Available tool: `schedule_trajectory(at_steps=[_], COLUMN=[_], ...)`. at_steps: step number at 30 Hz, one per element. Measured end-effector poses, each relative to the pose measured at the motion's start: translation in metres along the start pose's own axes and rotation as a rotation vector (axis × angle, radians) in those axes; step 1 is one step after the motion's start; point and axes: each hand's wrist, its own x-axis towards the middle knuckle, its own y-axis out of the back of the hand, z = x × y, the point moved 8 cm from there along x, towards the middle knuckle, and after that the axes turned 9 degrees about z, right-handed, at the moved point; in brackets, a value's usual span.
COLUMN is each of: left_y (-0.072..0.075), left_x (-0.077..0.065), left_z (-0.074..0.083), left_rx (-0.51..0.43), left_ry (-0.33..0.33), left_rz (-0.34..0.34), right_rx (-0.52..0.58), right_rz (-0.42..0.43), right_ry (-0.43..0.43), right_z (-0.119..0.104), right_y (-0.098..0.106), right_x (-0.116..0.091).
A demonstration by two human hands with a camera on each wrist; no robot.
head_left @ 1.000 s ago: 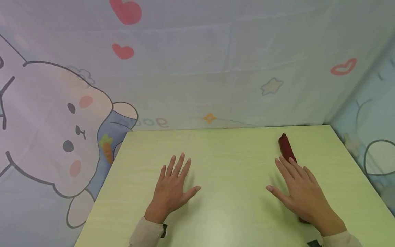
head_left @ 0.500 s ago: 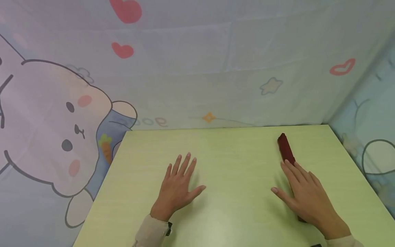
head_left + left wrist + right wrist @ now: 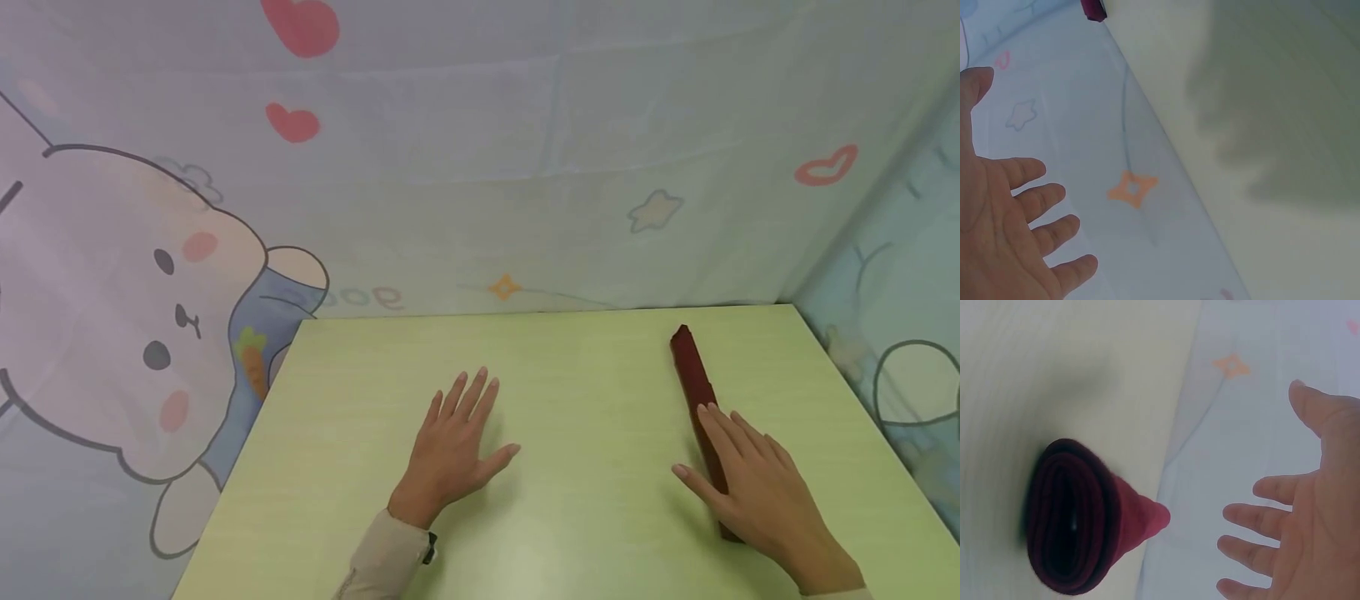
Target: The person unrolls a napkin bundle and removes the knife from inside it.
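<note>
A dark red cloth (image 3: 693,367), rolled into a long narrow tube, lies on the right side of the pale yellow-green table (image 3: 570,417). Its layered, coiled end faces the camera in the right wrist view, where the rolled cloth (image 3: 1072,519) lies apart from the fingers. My right hand (image 3: 765,492) hovers palm down over its near part with fingers straight, hiding some of it. Left of the table's middle, my left hand (image 3: 450,454) hangs above the surface, fingers spread and holding nothing. In the left wrist view, only one tip of the cloth (image 3: 1093,9) shows.
Behind the table hangs a pale fabric backdrop (image 3: 450,208) printed with hearts, a star and a large rabbit. More printed fabric (image 3: 907,283) closes off the right side. The table's back edge meets the backdrop.
My left hand has drifted to the right. My right hand has shifted slightly right and closer to me, uncovering more of the cloth. The cloth stays where it lay.
</note>
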Motion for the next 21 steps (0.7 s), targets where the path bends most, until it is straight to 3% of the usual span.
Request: schedule_trajectory(at_steps=[10, 21], left_y=[-0.013, -0.033], left_x=[0.016, 0.035], left_z=[0.020, 0.044], left_rx=[-0.022, -0.034], left_ry=[-0.059, -0.122], left_rz=[0.007, -0.043], right_rx=[-0.016, -0.047], right_rz=[-0.007, -0.019], right_ry=[-0.030, -0.026], right_z=[0.012, 0.021], right_y=[0.000, -0.003], right_x=[-0.009, -0.017])
